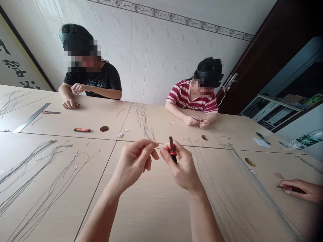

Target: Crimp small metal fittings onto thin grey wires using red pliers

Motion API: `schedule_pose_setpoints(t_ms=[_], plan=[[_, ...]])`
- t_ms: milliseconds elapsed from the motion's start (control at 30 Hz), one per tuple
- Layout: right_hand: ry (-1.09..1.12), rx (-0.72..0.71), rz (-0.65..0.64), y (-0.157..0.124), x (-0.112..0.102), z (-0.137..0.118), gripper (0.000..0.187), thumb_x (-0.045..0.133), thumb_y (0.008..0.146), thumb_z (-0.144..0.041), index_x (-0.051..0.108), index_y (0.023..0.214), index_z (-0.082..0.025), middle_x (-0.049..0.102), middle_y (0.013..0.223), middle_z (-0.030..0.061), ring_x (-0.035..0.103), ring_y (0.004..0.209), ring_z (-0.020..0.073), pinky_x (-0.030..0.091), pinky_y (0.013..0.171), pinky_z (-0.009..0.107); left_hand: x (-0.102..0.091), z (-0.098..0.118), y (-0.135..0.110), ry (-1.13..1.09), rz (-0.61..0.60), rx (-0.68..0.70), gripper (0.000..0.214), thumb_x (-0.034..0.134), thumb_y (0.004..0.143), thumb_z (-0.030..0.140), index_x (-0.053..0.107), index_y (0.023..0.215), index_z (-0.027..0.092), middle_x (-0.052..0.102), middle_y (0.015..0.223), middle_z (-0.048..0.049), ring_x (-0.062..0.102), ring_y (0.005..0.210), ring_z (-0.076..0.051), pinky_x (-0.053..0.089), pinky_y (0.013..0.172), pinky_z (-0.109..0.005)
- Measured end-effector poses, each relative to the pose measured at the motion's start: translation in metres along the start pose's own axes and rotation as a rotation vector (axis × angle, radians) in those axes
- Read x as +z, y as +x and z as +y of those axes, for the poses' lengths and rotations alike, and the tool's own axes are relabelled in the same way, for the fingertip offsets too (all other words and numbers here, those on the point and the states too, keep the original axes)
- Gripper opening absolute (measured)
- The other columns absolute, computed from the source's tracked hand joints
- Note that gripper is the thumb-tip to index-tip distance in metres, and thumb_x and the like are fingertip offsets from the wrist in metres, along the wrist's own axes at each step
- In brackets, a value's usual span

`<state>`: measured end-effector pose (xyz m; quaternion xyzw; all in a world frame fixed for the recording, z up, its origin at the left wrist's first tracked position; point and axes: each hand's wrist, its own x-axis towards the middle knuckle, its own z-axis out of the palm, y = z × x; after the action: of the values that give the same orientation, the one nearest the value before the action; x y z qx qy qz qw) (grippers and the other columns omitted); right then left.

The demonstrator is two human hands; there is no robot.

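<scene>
My left hand (136, 163) is closed in a pinch, thumb against forefinger. Something very fine, perhaps a cord end, shows at its fingertips, too small to make out. Close beside it, my right hand (182, 164) is wrapped around what looks like a lighter (173, 153), black and red with a metal top pointing up. Both hands are held above the pale wooden table (143, 205). Just beyond them lies a bundle of thin grey cords (145, 122) with small pale end pieces. More thin cords (199, 161) run past my right forearm.
Cord bundles (27, 161) spread over the left side; another bundle (254, 178) lies right. A red-black lighter (82, 130), metal ruler (31, 117) and cutter (51, 112) are farther back. Two people sit opposite. Another person's hand (300, 190) holds a red-black object at right.
</scene>
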<state>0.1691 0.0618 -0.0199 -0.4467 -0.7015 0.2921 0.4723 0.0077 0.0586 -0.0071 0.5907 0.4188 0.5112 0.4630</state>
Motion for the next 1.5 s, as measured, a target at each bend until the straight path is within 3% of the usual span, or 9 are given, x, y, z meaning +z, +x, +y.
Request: schedule_pose_setpoints(t_ms=[200, 400, 1000, 1500], plan=[[0.015, -0.01, -0.003, -0.0004, -0.0017, -0.0023, 0.024, 0.053, 0.095, -0.035, 0.05, 0.076, -0.021, 0.046, 0.068, -0.0028, 0.044, 0.064, 0.0125, 0.035, 0.061, 0.026, -0.0045, 0.0034, -0.0009, 0.081, -0.053, -0.029, 0.018, 0.06, 0.09, 0.032, 0.069, 0.09, 0.016, 0.064, 0.07, -0.0001, 0.043, 0.045, -0.005, 0.037, 0.04, -0.017], [0.086, -0.013, -0.02, 0.0009, -0.0004, -0.002, 0.022, 0.054, 0.095, -0.033, 0.05, 0.077, -0.021, 0.046, 0.068, -0.003, 0.042, 0.062, 0.0115, 0.035, 0.059, 0.026, -0.0053, 0.0017, -0.0007, 0.135, -0.05, -0.043, 0.022, 0.061, 0.088, 0.032, 0.062, 0.071, 0.017, 0.052, 0.057, 0.0038, 0.03, 0.045, -0.005, 0.028, 0.04, -0.017], [0.196, 0.027, -0.086, -0.0002, 0.0003, -0.0048, 0.027, 0.054, 0.095, -0.037, 0.048, 0.074, -0.02, 0.041, 0.065, -0.0038, 0.037, 0.057, 0.0103, 0.032, 0.054, 0.025, -0.0022, 0.0027, -0.0033, 0.174, 0.024, -0.006, 0.013, 0.059, 0.08, 0.022, 0.06, 0.068, 0.017, 0.046, 0.056, 0.0038, 0.033, 0.051, -0.007, 0.026, 0.044, -0.019], [0.186, -0.054, -0.02, -0.0006, 0.0035, -0.0032, 0.021, 0.054, 0.096, -0.032, 0.051, 0.079, -0.021, 0.043, 0.068, -0.0037, 0.038, 0.061, 0.0106, 0.033, 0.058, 0.026, -0.0031, 0.0029, -0.0042, 0.064, 0.038, -0.004, 0.014, 0.062, 0.083, 0.028, 0.061, 0.073, 0.018, 0.043, 0.057, 0.0042, 0.033, 0.052, -0.008, 0.027, 0.044, -0.019]])
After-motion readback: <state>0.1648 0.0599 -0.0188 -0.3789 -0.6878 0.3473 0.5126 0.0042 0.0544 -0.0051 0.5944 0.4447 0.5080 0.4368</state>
